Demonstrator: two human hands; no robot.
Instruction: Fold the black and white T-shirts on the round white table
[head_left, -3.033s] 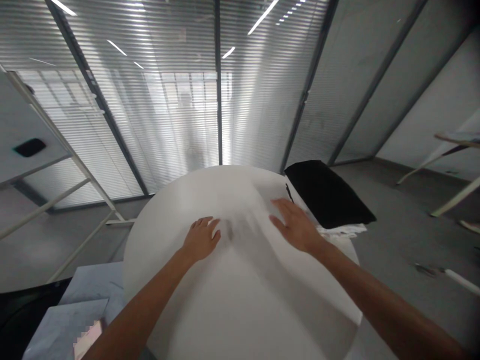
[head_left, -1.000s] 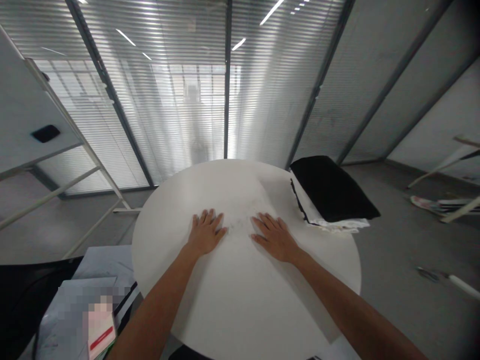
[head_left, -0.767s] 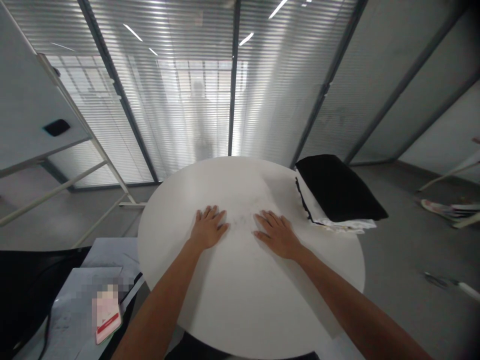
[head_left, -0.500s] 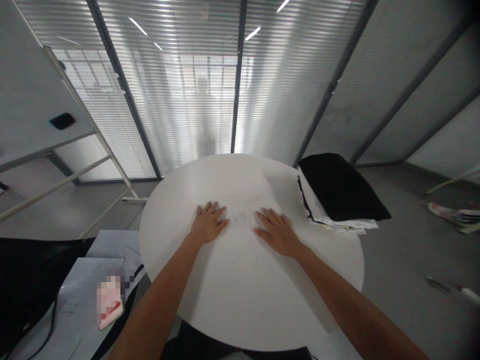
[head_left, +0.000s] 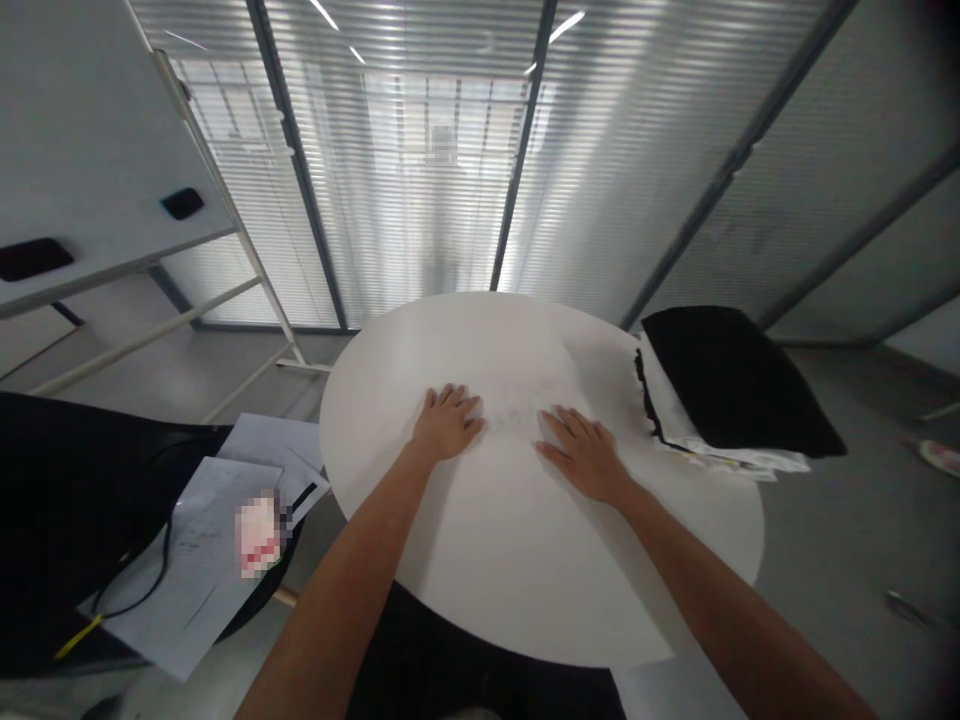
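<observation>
Both palms are down on a round white table. My left hand, left of the table's middle, lies flat with its fingers a little apart and nothing in it. Across a short gap, my right hand rests the same way, fingers spread and holding nothing. Faint grey smudges mark the tabletop between the two hands. To the right of my right hand lies a stack of folded cloth, black on top with white layers beneath, overhanging the table's right edge.
At the left, a black chair bears white paper sheets, a cable and a small blurred pink item. A whiteboard on a pale frame stands behind it. Glass panels with blinds close off the far side.
The camera view has turned left, so the table, hands and cloth appear farther right. Both hands stay flat on the tabletop, with no visible change of grip.
</observation>
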